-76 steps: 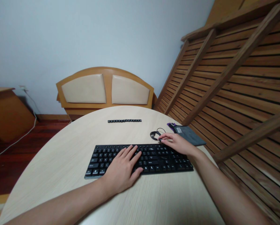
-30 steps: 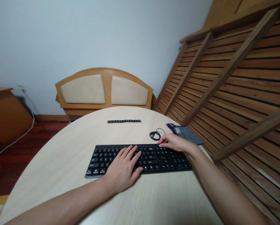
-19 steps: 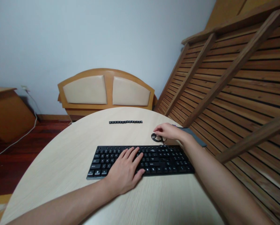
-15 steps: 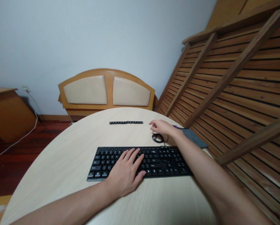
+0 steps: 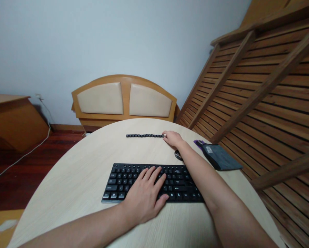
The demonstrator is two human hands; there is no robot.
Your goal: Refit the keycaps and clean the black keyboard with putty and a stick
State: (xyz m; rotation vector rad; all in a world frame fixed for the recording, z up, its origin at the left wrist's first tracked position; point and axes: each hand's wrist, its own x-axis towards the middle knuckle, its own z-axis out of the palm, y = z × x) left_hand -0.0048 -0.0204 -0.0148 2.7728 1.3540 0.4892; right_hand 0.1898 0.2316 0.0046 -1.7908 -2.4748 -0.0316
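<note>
My left hand (image 5: 147,194) lies flat with fingers spread over the middle of a black keyboard (image 5: 118,181). Beyond the keyboard, a straight row of small black keycaps (image 5: 144,135) stretches across the pale round table (image 5: 89,172). My right hand (image 5: 173,138) is at the right end of that row, thumb and fingertips closed around the last keycap, which is mostly hidden. My right forearm passes over the right part of the keyboard and covers it. Beside that forearm, a coiled black cable (image 5: 178,155) is partly in view.
A grey pouch (image 5: 223,157) with a purple edge lies at the table's right side. Behind the table stands a wooden headboard (image 5: 126,81) with two cream panels. A slatted wooden frame (image 5: 268,103) leans on the right. A white cord (image 5: 30,151) runs along the floor.
My right hand has moved left to the end of the keycap row, and its fingers have closed there. My left hand stays on the keyboard. The view has shifted slightly.
</note>
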